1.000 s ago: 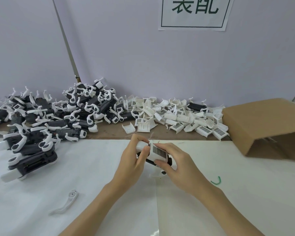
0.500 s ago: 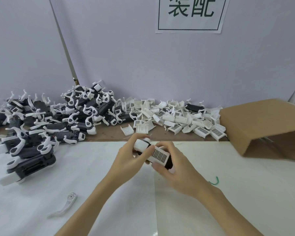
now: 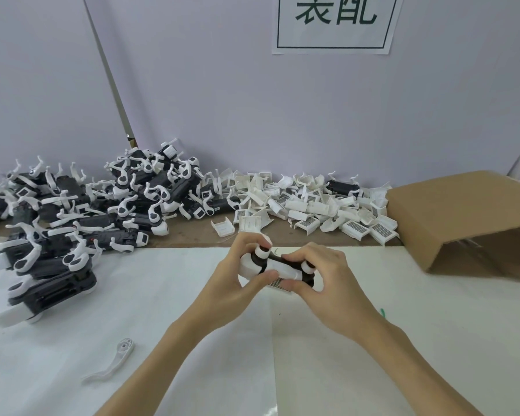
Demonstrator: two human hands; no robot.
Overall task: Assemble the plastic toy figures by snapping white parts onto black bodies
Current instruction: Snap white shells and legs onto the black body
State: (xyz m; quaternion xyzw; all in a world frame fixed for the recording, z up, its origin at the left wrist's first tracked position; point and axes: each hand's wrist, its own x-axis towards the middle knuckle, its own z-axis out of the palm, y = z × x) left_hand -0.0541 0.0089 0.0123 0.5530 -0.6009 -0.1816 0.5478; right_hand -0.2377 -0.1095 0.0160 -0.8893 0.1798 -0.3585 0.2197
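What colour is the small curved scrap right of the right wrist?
Green scrap, lying on the white sheet; head view.

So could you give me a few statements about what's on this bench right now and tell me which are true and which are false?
1. Both hands hold one black-and-white toy figure above the white sheet. True: the left hand and the right hand each grip an end.
2. The cardboard box sits at the left of the bench. False: it is at the right.
3. A single white curved part lies alone on the sheet, near the left forearm. True.
4. The pile of loose white parts lies in front of the hands, next to the person. False: it lies beyond the hands, against the wall.
5. The heap of black-and-white figures is at the left. True.
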